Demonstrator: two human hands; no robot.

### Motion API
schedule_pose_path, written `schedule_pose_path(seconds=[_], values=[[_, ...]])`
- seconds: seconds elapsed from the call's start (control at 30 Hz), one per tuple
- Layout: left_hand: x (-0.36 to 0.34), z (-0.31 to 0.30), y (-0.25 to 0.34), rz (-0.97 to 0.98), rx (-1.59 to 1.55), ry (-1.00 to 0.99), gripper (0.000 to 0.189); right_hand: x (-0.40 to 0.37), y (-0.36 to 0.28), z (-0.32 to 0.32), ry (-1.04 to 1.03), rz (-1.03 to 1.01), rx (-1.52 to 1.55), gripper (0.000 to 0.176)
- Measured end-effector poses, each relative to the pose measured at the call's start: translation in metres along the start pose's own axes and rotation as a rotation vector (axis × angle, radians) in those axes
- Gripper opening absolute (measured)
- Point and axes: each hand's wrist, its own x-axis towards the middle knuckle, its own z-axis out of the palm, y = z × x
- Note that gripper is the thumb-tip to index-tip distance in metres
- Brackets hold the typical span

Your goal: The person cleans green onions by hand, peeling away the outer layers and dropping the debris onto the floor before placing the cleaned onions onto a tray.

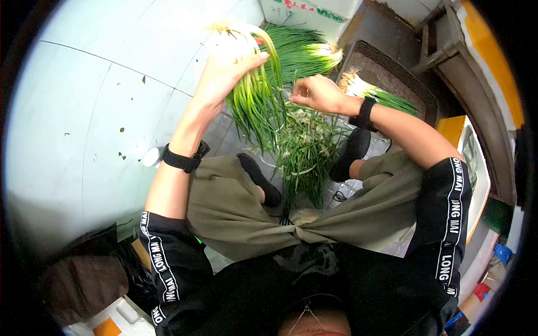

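My left hand (216, 78) is closed around a bunch of scallions (252, 95), its pale roots at the top and its green leaves hanging down. To the right, my right hand (319, 93) is held apart from the bunch with its fingers curled together; whether something thin is pinched in them is not visible. Below both hands, a heap of stripped leaves and trimmings (311, 148) lies on the floor between my feet. Behind the held bunch rests a large pile of scallions (297, 53), roots pointing right.
A brown woven tray (417, 84) at the right holds another scallion bunch (375, 92). A white foam box (314, 17) with printed writing stands at the back. Pale tiled wall (73, 106) rises on the left. An orange-and-white box (468, 151) sits beside my right arm.
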Motion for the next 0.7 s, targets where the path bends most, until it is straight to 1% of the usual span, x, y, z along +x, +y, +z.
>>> schedule_pose_path(seconds=[0.07,0.1,0.17,0.23,0.43,0.5,0.53,0.6,0.7], values=[[0.001,0.0,-0.002,0.009,0.01,-0.003,0.035,0.004,-0.008,-0.004,0.168,0.004,0.296,0.028],[0.002,0.001,-0.002,0.019,0.022,-0.012,0.034,0.006,-0.01,-0.003,0.169,0.004,0.295,0.028],[0.002,0.003,-0.001,0.026,0.017,-0.013,0.034,0.01,-0.009,0.002,0.243,-0.01,0.377,0.029],[0.004,0.005,0.0,0.033,0.014,-0.015,0.033,0.011,-0.005,0.005,0.256,-0.026,0.363,0.026],[0.002,0.006,0.0,0.019,0.001,-0.013,0.034,0.01,-0.002,0.005,0.273,0.01,0.321,0.021],[0.001,0.006,0.002,-0.004,0.026,-0.005,0.034,0.005,-0.005,0.001,0.246,0.025,0.227,0.019],[0.001,0.007,0.002,-0.004,0.026,-0.004,0.034,0.004,-0.004,0.002,0.246,0.025,0.227,0.019],[0.001,0.008,0.002,0.029,0.032,-0.016,0.034,0.001,-0.002,0.004,0.241,-0.036,0.159,0.018],[0.001,0.008,0.002,0.011,0.023,-0.02,0.034,-0.002,0.003,0.008,0.231,-0.084,0.091,0.018]])
